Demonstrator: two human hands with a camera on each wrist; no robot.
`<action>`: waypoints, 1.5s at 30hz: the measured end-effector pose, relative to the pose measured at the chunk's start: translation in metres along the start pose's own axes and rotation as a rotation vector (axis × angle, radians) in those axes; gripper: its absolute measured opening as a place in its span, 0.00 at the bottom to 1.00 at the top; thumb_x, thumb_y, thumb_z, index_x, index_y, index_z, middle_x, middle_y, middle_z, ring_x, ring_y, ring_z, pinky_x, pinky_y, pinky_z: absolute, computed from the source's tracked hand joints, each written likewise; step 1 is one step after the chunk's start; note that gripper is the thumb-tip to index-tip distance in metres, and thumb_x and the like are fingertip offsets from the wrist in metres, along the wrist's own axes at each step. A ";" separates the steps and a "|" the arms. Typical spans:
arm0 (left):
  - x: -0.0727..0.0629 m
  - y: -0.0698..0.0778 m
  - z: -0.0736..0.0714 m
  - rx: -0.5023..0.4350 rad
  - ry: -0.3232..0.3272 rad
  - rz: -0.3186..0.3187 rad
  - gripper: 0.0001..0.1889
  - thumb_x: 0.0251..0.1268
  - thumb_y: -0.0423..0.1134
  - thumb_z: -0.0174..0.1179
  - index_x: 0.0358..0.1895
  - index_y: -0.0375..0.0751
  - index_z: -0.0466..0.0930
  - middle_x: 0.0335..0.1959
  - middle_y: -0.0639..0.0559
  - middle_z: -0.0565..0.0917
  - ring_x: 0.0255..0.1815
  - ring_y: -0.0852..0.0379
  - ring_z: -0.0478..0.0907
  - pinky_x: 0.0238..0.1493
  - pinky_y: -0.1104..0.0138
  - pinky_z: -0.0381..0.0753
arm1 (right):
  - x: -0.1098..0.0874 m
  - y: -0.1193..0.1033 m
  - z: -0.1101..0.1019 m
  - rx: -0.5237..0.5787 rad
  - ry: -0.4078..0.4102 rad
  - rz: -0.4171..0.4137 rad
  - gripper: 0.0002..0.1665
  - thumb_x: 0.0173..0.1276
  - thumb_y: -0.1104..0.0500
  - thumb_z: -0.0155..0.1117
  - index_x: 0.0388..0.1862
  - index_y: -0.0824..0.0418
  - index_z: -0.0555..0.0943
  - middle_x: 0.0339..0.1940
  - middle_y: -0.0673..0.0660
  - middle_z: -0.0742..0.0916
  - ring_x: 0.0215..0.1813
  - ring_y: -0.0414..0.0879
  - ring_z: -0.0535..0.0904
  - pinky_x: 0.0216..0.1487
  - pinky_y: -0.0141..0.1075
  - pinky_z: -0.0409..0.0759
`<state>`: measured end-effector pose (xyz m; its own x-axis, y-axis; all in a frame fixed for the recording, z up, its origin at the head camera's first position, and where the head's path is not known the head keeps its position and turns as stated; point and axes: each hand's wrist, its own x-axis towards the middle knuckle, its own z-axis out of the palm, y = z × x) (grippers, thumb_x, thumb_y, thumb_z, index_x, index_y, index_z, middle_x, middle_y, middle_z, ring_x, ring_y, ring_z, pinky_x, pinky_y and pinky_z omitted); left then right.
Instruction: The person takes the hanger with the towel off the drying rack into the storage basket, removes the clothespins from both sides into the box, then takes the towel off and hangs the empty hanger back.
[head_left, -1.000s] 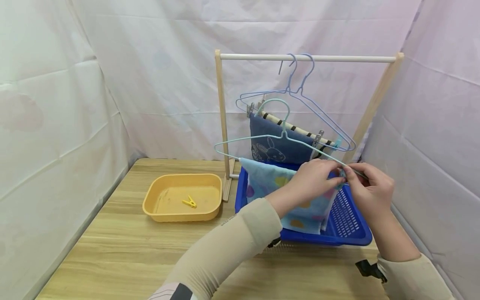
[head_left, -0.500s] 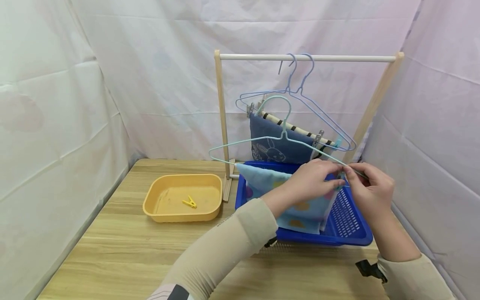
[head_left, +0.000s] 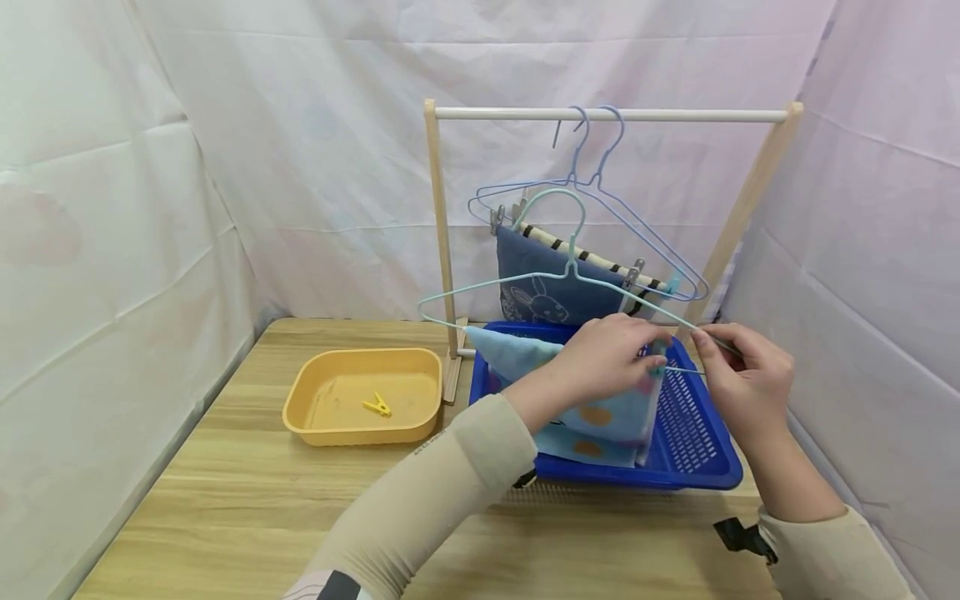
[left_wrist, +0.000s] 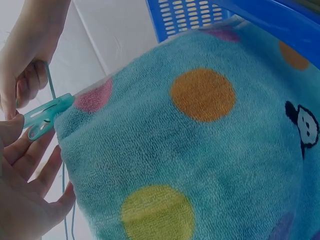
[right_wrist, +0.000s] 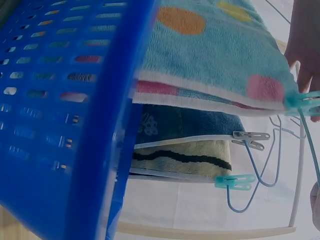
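A light-teal wire hanger (head_left: 572, 250) has a blue terry towel with coloured dots (left_wrist: 140, 135) draped over its lower bar. With thumb and fingers, my left hand (head_left: 611, 354) pinches a teal clothespin (left_wrist: 56, 106) at the towel's right-hand corner, where it clips the cloth and the wire. My right hand (head_left: 750, 375) grips the hanger's right end, apart from the left hand. The towel's lower part hangs into a blue plastic basket (head_left: 701, 442). From the head, my left hand and forearm hide part of the towel.
Behind, a drying rack's white rod (head_left: 690, 116) carries two blue hangers (head_left: 600, 179) with a navy rabbit towel (head_left: 532, 271) and a striped cream towel (right_wrist: 185, 156), both clipped. To the left, a yellow tray (head_left: 300, 417) holds one yellow clothespin (head_left: 377, 405).
My left hand has moved left, away from my right hand, widening the gap between them. The hanger's left end has dipped slightly, and its hook has risen a little. My right hand keeps its grip.
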<state>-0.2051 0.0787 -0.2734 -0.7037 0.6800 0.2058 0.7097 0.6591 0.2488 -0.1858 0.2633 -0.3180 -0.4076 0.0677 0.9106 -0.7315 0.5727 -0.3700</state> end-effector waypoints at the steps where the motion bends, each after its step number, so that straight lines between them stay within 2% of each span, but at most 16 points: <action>1: -0.001 -0.001 -0.001 0.012 -0.003 0.004 0.21 0.74 0.52 0.51 0.66 0.58 0.73 0.59 0.65 0.78 0.61 0.65 0.70 0.60 0.68 0.70 | 0.000 0.001 -0.001 -0.003 -0.002 0.004 0.03 0.54 0.76 0.70 0.29 0.75 0.85 0.24 0.45 0.83 0.22 0.29 0.66 0.26 0.19 0.65; 5: -0.005 -0.004 -0.003 0.071 0.006 0.029 0.20 0.74 0.51 0.52 0.65 0.56 0.74 0.57 0.63 0.79 0.59 0.63 0.72 0.57 0.69 0.71 | 0.000 0.000 -0.002 -0.016 -0.009 0.013 0.03 0.55 0.76 0.70 0.29 0.73 0.85 0.24 0.46 0.83 0.22 0.29 0.68 0.27 0.19 0.66; 10: -0.009 -0.011 -0.005 0.136 0.049 0.048 0.20 0.74 0.51 0.52 0.64 0.53 0.75 0.56 0.61 0.81 0.59 0.62 0.73 0.58 0.70 0.71 | 0.001 -0.002 -0.002 -0.022 -0.010 0.018 0.03 0.55 0.76 0.70 0.30 0.73 0.86 0.25 0.46 0.83 0.22 0.30 0.68 0.26 0.20 0.66; 16: -0.014 -0.016 -0.006 0.314 0.104 0.093 0.20 0.73 0.53 0.52 0.61 0.51 0.79 0.54 0.60 0.81 0.57 0.61 0.74 0.57 0.69 0.73 | 0.000 0.000 -0.002 -0.031 -0.014 0.021 0.04 0.55 0.75 0.70 0.30 0.72 0.86 0.24 0.46 0.83 0.22 0.30 0.66 0.26 0.21 0.65; 20: -0.018 -0.016 -0.007 0.375 0.145 0.131 0.17 0.72 0.53 0.54 0.56 0.51 0.82 0.51 0.60 0.82 0.53 0.61 0.75 0.52 0.68 0.75 | -0.001 0.001 -0.003 -0.033 -0.015 0.021 0.04 0.54 0.76 0.70 0.30 0.72 0.86 0.24 0.47 0.83 0.22 0.30 0.66 0.25 0.21 0.65; 28: -0.023 -0.018 -0.006 0.361 0.187 0.179 0.13 0.71 0.50 0.57 0.49 0.49 0.81 0.45 0.59 0.82 0.47 0.62 0.76 0.47 0.70 0.75 | -0.001 -0.001 -0.004 -0.028 -0.014 0.015 0.03 0.55 0.75 0.70 0.30 0.72 0.86 0.24 0.48 0.83 0.22 0.31 0.66 0.25 0.21 0.65; 34: -0.031 -0.018 -0.010 0.352 0.258 0.210 0.11 0.70 0.48 0.58 0.47 0.49 0.82 0.44 0.58 0.83 0.46 0.61 0.77 0.46 0.70 0.76 | 0.000 -0.002 -0.003 -0.015 -0.008 0.000 0.02 0.56 0.74 0.70 0.30 0.73 0.85 0.24 0.48 0.83 0.23 0.31 0.66 0.27 0.21 0.66; 39: -0.033 -0.017 -0.014 0.323 0.322 0.202 0.09 0.72 0.46 0.56 0.44 0.47 0.81 0.41 0.57 0.83 0.43 0.61 0.78 0.44 0.72 0.76 | 0.001 -0.002 0.000 0.000 0.007 -0.002 0.03 0.53 0.76 0.70 0.28 0.74 0.84 0.22 0.50 0.81 0.22 0.30 0.65 0.27 0.20 0.64; 45: -0.039 -0.019 -0.020 0.269 0.392 0.209 0.08 0.72 0.45 0.57 0.41 0.45 0.81 0.37 0.57 0.82 0.40 0.61 0.77 0.41 0.72 0.76 | 0.004 -0.015 0.001 0.003 0.017 0.008 0.04 0.51 0.79 0.68 0.27 0.79 0.82 0.20 0.51 0.80 0.22 0.30 0.63 0.26 0.19 0.62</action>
<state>-0.1920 0.0336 -0.2671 -0.4689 0.6686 0.5772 0.7837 0.6163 -0.0773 -0.1772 0.2541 -0.3096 -0.4043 0.0864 0.9105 -0.7296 0.5699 -0.3780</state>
